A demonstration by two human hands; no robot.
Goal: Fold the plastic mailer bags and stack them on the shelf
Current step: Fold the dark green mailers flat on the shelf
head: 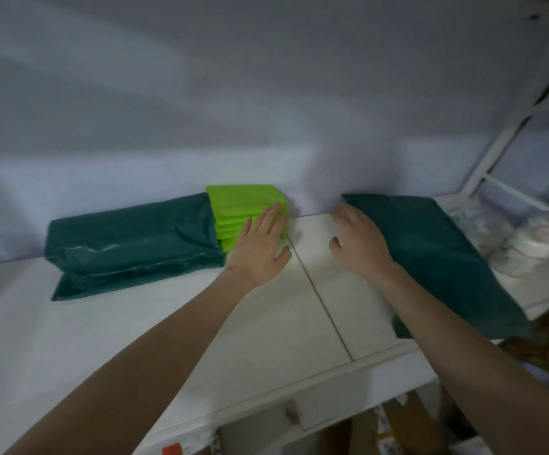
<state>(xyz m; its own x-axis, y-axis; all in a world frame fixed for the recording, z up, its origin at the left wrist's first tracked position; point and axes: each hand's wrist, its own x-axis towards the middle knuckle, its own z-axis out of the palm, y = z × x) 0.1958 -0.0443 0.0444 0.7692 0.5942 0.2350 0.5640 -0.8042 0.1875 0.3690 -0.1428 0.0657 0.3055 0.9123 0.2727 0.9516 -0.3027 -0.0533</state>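
Observation:
A stack of folded bright green mailer bags (240, 205) leans on the white shelf (168, 323) against the back wall. My left hand (261, 244) lies flat with straight fingers on the stack's right side. A bulky pile of dark green bags (131, 241) sits just left of the green stack. A flat dark green mailer bag (440, 254) lies on the shelf to the right. My right hand (358, 241) hovers over the shelf beside that bag's left edge, its fingers relaxed and holding nothing.
A seam (319, 297) runs across the shelf between my hands. White wrapped items (526, 238) sit at the far right beside a white frame post (509, 136). Boxes and paper lie below the shelf's front edge (299, 385).

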